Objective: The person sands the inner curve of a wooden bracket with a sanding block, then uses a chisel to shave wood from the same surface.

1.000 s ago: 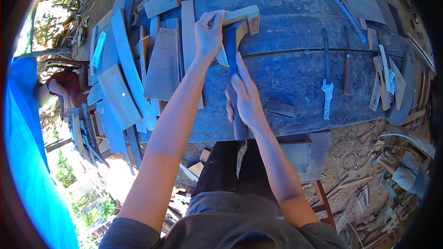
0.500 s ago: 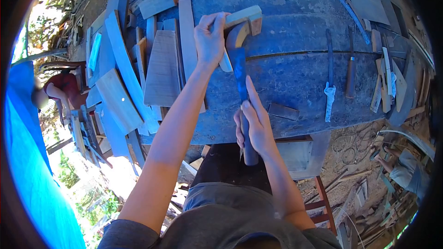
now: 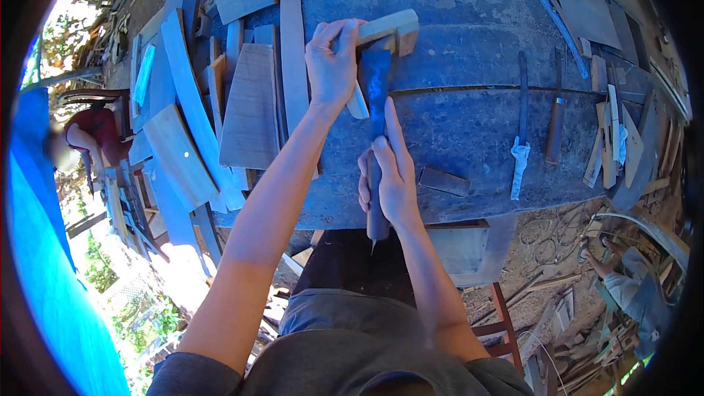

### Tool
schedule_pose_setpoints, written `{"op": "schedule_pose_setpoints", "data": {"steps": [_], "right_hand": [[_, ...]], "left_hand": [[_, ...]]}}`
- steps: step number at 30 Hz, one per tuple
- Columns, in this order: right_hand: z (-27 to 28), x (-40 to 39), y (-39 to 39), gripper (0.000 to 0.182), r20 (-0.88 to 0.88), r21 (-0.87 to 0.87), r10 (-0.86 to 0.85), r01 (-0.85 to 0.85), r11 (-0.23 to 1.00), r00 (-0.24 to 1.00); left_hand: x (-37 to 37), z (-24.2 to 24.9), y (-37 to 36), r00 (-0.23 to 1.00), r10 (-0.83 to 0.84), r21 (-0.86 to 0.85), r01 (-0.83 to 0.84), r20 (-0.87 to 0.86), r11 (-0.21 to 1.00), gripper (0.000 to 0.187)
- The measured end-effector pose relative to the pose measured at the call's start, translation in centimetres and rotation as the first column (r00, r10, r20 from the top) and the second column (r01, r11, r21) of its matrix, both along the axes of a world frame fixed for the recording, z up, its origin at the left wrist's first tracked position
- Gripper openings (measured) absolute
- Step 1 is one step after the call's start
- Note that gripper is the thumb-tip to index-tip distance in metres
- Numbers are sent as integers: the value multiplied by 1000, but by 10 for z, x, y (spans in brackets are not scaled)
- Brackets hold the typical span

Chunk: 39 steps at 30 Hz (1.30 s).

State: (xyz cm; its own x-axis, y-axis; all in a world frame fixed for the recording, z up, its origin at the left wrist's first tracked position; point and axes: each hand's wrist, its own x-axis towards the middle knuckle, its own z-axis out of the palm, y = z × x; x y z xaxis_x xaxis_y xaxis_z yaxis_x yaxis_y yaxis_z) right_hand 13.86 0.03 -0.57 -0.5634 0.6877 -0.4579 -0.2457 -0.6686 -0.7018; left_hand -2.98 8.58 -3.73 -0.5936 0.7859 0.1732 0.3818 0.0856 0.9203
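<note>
My left hand (image 3: 334, 62) is closed around the left end of an angled wooden piece (image 3: 392, 27), which has a short block-like end at the right. My right hand (image 3: 389, 176) is wrapped round the handle of a broad-bladed chisel (image 3: 377, 92), forefinger stretched along it. The dark blade points away from me, and its wide tip overlaps the underside of the wooden piece; whether the edge touches cannot be made out. The chisel's round handle end shows below my right hand. A dark rectangular block (image 3: 444, 181) lies just right of that hand on the worktable (image 3: 462, 132).
Several boards (image 3: 253, 106) cover the table's left side. To the right lie a long tool with a white-wrapped handle (image 3: 519, 161), a wooden-handled tool (image 3: 555, 130) and wood strips (image 3: 609, 143). One person (image 3: 95, 132) is at far left, another (image 3: 634, 286) at lower right.
My right hand and the chisel have moved away from me and slightly left. The blade now covers the curved part of the wooden piece that showed before. My left hand keeps its grip.
</note>
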Motion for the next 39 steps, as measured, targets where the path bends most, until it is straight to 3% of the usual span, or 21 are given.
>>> {"op": "schedule_pose_setpoints", "data": {"steps": [7, 11, 13, 16, 24, 28, 33, 39], "right_hand": [[6, 2, 2, 56, -51, -50, -27, 24, 998, 998], [5, 10, -9, 56, 24, -21, -44, 44, 999, 999], [6, 15, -9, 56, 61, 38, 22, -25, 999, 998], [-5, 0, 17, 55, 12, 84, -8, 7, 996, 1000], [1, 8, 4, 56, -4, 40, 32, -32, 999, 999], [0, -1, 7, 56, 23, 78, -35, 33, 996, 999], [5, 10, 8, 55, -1, -28, 13, -13, 1000, 1000], [-1, 4, 11, 56, -6, 42, -13, 14, 999, 1000]], "left_hand": [[-4, -8, 2, 998, 39, 47, -41, 58, 998, 23], [5, -5, 2, 1000, -2, 58, 2, 1, 998, 23], [9, -4, 0, 1000, 20, 52, -21, 12, 998, 24], [9, -2, -1, 998, 42, 38, -39, -55, 998, 24], [6, -3, 1, 999, 21, 48, -19, -37, 999, 23], [7, -4, 2, 999, 14, 22, -12, -49, 1000, 25], [5, -6, 3, 999, 32, 22, -32, -5, 999, 25], [7, -10, 2, 998, 31, 40, -28, -56, 999, 25]]}}
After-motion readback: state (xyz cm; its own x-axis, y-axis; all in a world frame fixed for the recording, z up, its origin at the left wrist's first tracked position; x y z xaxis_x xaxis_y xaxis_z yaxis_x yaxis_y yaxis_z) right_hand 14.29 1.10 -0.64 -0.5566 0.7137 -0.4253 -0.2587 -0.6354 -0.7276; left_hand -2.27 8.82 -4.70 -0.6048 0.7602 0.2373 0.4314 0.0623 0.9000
